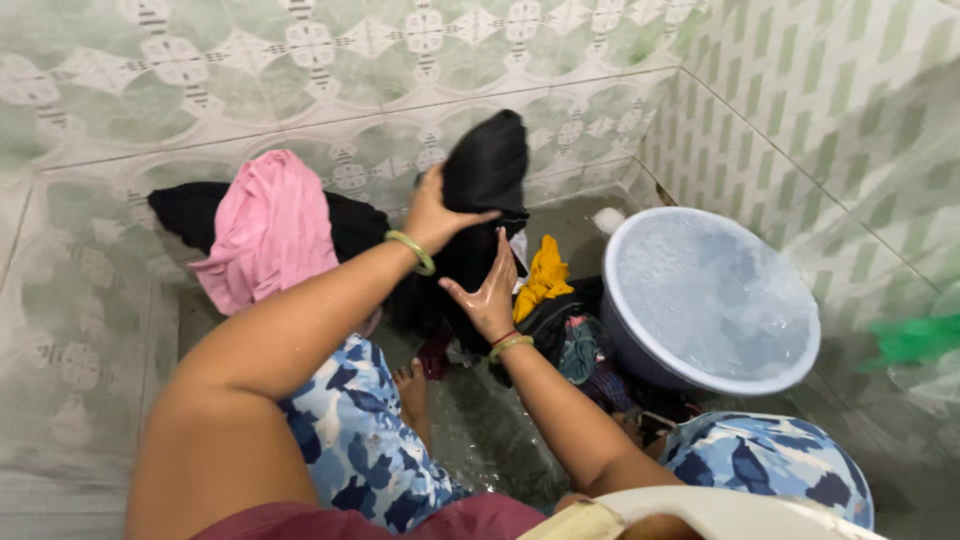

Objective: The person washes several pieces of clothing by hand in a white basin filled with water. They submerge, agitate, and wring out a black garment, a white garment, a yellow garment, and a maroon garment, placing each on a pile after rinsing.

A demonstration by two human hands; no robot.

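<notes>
My left hand (432,215) grips the upper part of a wet black garment (485,170) and lifts it above the floor. Lower down, my right hand (490,290) presses flat against the same garment with the fingers spread. The black cloth hangs down between both hands toward a pile of clothes. I wear a green bangle on each wrist.
A pink cloth (268,230) and another black cloth (190,212) lie on a tiled ledge at the left. A yellow cloth (543,275) and dark clothes (575,340) sit beside a pale basin of soapy water (770,375). Tiled walls enclose the wet floor (480,430).
</notes>
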